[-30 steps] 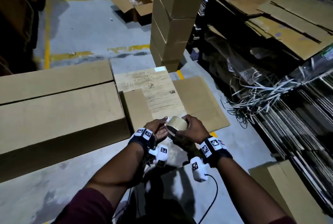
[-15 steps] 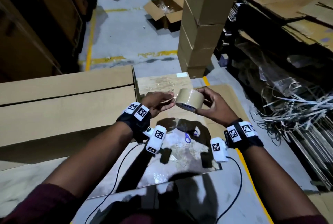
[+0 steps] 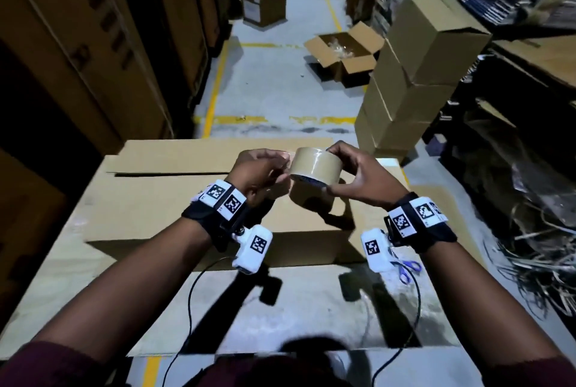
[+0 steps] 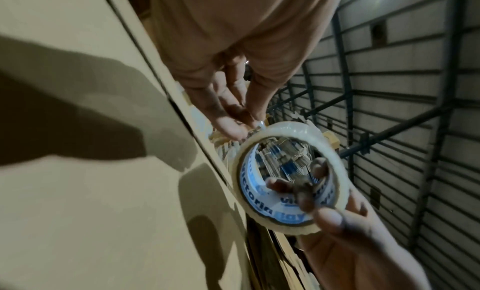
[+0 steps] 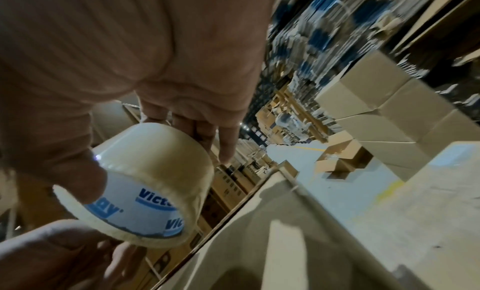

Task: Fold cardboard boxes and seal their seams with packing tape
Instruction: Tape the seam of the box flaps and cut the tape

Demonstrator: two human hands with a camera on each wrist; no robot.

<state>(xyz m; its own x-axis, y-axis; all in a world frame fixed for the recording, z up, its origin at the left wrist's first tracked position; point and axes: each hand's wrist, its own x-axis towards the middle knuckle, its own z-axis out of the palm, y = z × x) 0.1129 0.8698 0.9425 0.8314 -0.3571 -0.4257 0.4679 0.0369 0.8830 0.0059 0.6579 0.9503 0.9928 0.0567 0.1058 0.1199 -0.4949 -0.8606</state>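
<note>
tape roll (image 3: 314,165) lifted higher over the box (image 3: 162,199); right hand (image 3: 358,177) grips it, left fingers (image 3: 280,165) pinch its end.

Grey concrete floor (image 3: 280,96), flat cardboard sheets (image 3: 140,199), blue scissors (image 3: 408,268), stacked boxes (image 3: 414,81), open carton (image 3: 346,53)

Tan packing tape roll (image 3: 314,166) held on edge above a large flat-lying cardboard box (image 3: 149,199); top seam untaped.

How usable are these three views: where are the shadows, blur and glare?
Head view: dim, sharp centrally, hard forearm shadows on the cardboard box, edges bowed by the wide lens. Left wrist view: tape roll readable, left hand close and soft, big shadows on cardboard. Right wrist view: background shelving smeared, a glare spot on the roll beside the right hand.
</note>
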